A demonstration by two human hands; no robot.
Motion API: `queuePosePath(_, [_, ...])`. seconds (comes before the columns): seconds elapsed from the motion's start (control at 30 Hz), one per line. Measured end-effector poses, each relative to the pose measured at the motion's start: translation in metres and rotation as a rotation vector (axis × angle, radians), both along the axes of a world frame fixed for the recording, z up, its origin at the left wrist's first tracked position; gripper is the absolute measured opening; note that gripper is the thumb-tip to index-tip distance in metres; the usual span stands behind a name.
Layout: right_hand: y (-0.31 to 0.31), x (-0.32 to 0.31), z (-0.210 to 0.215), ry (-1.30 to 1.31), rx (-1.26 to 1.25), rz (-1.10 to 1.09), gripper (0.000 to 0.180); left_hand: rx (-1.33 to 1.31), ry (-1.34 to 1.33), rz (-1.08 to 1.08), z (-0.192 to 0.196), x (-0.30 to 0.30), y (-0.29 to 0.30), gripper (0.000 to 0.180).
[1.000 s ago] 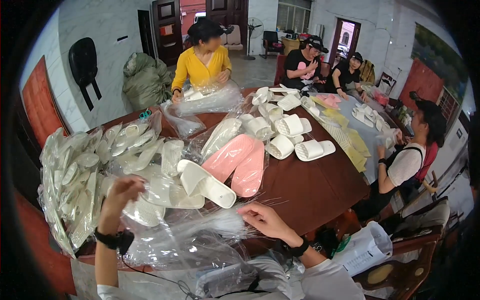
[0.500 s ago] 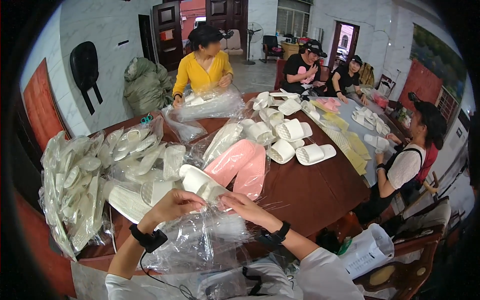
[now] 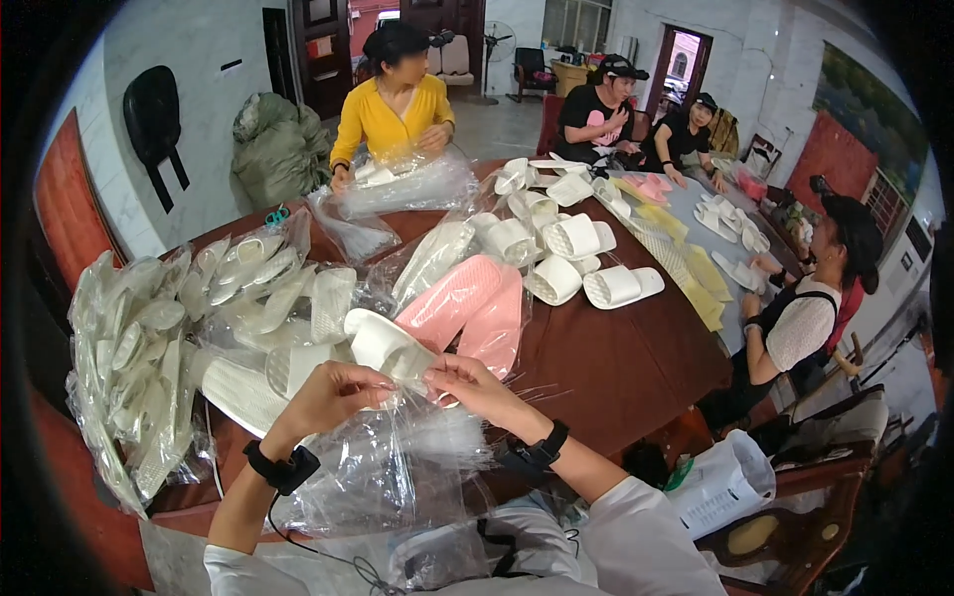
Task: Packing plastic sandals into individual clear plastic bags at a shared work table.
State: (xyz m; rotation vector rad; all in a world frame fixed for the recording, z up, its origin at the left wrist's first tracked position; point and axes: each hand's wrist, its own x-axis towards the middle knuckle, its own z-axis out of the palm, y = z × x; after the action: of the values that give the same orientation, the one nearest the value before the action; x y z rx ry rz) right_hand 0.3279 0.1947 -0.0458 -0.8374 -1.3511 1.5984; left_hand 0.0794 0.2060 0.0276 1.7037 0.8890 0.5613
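Note:
My left hand and my right hand are close together at the near side of the table, fingertips pinched. Between them they grip the edge of a clear plastic bag. A white slipper lies just beyond my fingers, its near end behind them; I cannot tell how much of it is inside the bag. Under my wrists a stack of flat clear bags hangs over the table edge. A pair of pink slippers in clear plastic rests just past the white slipper.
Bagged white slippers are heaped at the left. Loose white slippers lie at the middle right of the brown table. A person in yellow handles plastic bags opposite; others sit around a grey table. A white bag stands at lower right.
The whole view has shifted slightly, so the table's things sit a little higher and further left. Both my hands keep their pinch on the bag, barely changed.

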Motion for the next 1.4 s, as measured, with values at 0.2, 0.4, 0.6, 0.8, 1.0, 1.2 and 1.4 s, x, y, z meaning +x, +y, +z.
queuePosePath(0.2, [0.003,-0.004,-0.001,-0.06,-0.034,-0.093,0.023,0.029,0.052,0.013,-0.004,0.004,0.0,0.017])
queuePosePath(0.4, [0.008,0.006,-0.012,-0.005,-0.089,-0.163,0.021,0.085,0.183,0.098,-0.011,-0.013,0.003,0.019])
queuePosePath(0.6, [0.004,0.009,-0.015,0.009,-0.081,-0.243,0.022,0.239,0.267,0.15,-0.018,-0.044,0.001,0.022])
queuePosePath(0.8, [0.009,0.017,-0.022,-0.091,-0.011,-0.391,0.018,0.4,0.466,0.275,-0.027,-0.081,0.001,0.026])
queuePosePath(1.0, [0.011,0.029,-0.018,-0.013,-0.069,-0.399,0.02,0.096,0.33,0.382,-0.023,-0.09,0.0,0.017])
queuePosePath(1.2, [0.019,0.028,-0.023,-0.061,-0.043,-0.432,0.019,-0.097,0.108,0.45,-0.023,-0.097,-0.004,0.017])
queuePosePath(1.4, [0.027,0.032,-0.021,-0.071,-0.122,-0.481,0.021,-0.12,0.044,0.542,-0.03,-0.097,-0.003,0.023])
